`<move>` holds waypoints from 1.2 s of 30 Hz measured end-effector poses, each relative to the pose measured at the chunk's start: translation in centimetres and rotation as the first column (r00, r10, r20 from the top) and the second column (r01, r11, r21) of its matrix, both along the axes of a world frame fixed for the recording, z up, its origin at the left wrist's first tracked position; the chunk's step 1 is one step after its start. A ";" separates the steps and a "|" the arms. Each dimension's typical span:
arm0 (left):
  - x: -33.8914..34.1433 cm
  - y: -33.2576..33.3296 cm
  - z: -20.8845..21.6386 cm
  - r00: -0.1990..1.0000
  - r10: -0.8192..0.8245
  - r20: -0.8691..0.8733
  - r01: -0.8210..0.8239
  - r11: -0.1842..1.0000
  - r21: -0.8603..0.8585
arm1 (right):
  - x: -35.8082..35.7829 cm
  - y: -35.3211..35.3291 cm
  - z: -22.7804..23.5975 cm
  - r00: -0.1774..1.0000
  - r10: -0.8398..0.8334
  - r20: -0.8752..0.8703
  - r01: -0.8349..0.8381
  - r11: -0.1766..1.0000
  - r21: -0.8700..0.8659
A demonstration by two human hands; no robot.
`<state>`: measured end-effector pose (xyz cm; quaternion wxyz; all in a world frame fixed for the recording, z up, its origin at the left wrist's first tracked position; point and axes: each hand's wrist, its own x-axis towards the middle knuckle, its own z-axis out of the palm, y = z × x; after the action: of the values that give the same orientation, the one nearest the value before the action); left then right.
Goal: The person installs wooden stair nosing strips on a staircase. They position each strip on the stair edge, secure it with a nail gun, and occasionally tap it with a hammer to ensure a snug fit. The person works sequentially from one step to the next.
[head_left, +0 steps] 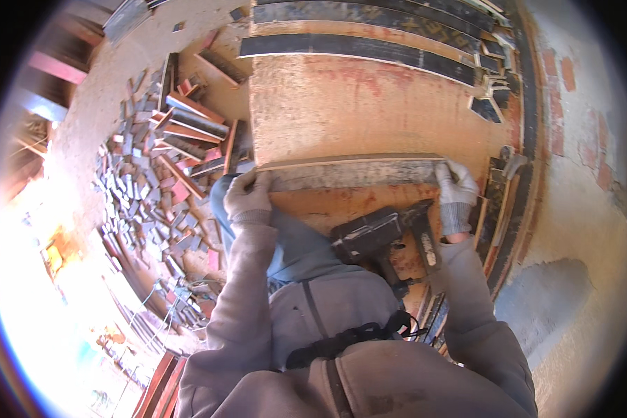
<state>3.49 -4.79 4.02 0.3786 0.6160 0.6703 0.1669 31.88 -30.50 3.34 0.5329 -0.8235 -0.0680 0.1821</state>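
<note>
The long wooden plank (355,176) lies crosswise in front of you, over the near part of the plywood sheet (313,104); it looks stiff and fairly light for its length, unlikely to bend or break in ordinary handling; its worn grey face seems dry enough not to slip, though the raw edges may splinter; the two ends are the sound places to take hold, since that balances it. Your grip is narrow at both ends: your gloved left hand (249,196) holds the left end, your gloved right hand (458,187) the right; nearer you, a black power tool (369,235) rests right of your bent leg (296,244); on the far side lie dark-faced strips (355,50); to the left, small offcuts (143,184) are heaped beside longer pieces (195,125).
</note>
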 end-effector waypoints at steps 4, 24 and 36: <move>-0.1 0.3 -0.1 0.993 0.092 0.072 -0.083 0.989 -0.125 | 0.3 -0.2 -0.6 1.000 0.006 0.002 -0.006 1.000 -0.014; 0.4 1.6 0.5 0.998 -0.007 -0.057 0.000 0.994 -0.109 | 0.1 -0.2 -0.7 0.998 0.029 0.053 -0.027 0.998 -0.049; 2.8 0.5 0.7 0.905 -0.208 -0.372 0.338 0.881 0.330 | 0.5 1.3 1.0 0.998 -0.033 -0.059 0.027 0.994 -0.103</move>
<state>6.27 -4.34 4.76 0.1534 0.7868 0.5822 0.1360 32.40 -29.16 4.33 0.4946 -0.8447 -0.0301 0.2023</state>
